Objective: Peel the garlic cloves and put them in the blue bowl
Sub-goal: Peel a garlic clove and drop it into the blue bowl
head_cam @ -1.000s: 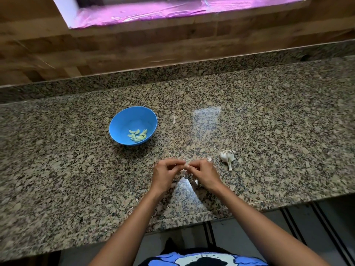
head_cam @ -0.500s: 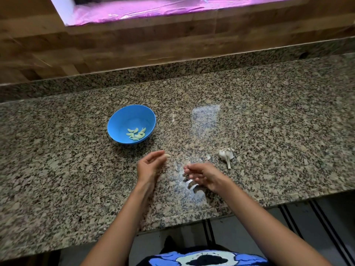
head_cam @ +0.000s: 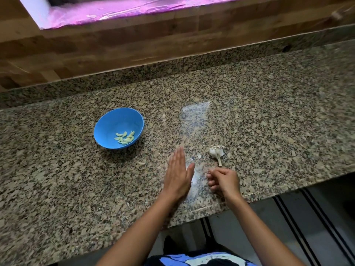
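The garlic head [head_cam: 216, 152] is seen lying just far of the right hand [head_cam: 223, 181], whose fingers are curled, stalk pointing near toward them, while the flat, straight-fingered left hand [head_cam: 177, 174] is held nearer the blue bowl [head_cam: 107, 129] at far left.

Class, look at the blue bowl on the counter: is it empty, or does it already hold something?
Not empty. The blue bowl stands upright on the granite counter with a small heap of peeled garlic cloves at its bottom.
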The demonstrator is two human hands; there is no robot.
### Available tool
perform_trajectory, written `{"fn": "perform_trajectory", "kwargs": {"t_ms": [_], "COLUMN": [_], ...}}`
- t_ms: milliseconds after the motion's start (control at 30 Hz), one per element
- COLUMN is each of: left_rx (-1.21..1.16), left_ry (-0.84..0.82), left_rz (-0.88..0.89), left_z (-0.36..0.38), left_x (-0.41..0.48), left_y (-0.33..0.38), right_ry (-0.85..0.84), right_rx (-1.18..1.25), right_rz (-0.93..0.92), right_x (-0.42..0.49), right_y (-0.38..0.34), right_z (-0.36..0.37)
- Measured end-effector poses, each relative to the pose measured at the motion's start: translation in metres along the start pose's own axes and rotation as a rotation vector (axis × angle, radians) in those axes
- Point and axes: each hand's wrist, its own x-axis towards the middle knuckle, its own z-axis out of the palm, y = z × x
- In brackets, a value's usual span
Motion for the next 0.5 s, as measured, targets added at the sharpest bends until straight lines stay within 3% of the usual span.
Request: {"fn": "perform_trajectory", "kwargs": {"t_ms": [233,500], "left_rx": [0.105,0.186], "left_ry": [-0.171,-0.191], "left_rz": [0.402,0.611], "left_z": [-0.012,-0.021], "left_x": [0.018,-0.017], "left_y": [0.008,-0.024], "right_ry": [0.023,-0.060], "right_rx": [0.016,-0.011], "right_rz": [-0.021,-0.024], "right_x": [0.000,-0.001], "right_y": [-0.003,-0.003], "right_z": [-0.015,0.003]}}
